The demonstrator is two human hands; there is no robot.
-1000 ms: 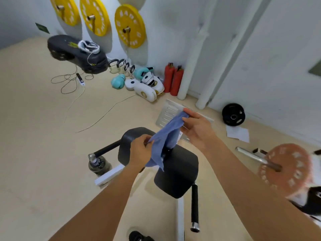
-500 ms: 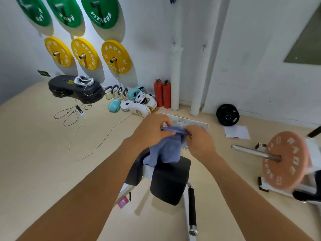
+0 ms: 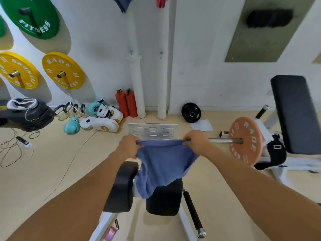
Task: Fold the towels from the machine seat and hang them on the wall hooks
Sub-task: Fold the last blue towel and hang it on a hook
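A blue towel [image 3: 161, 166] hangs stretched between my hands above the black machine seat [image 3: 163, 197]. My left hand [image 3: 129, 146] grips its upper left corner and my right hand [image 3: 197, 142] grips the upper right corner, so the top edge runs taut and level. The rest of the cloth sags down over the seat pads. High on the white wall, a dark blue towel [image 3: 122, 3] and a pink towel [image 3: 160, 1] hang at the top edge. Two bare hooks [image 3: 131, 53] [image 3: 161, 53] sit lower on the wall.
A barbell with an orange plate [image 3: 246, 141] juts in from the right, near my right hand. A black bench [image 3: 293, 113] stands at right. Red extinguishers [image 3: 126, 103], boxing gloves [image 3: 99, 117], a metal footplate [image 3: 152, 131], cables and wall-hung plates lie ahead and left.
My hands have moved apart, spreading the bunched towel into a flat sheet. The view has tilted up, bringing the wall hooks and hung towels into sight.
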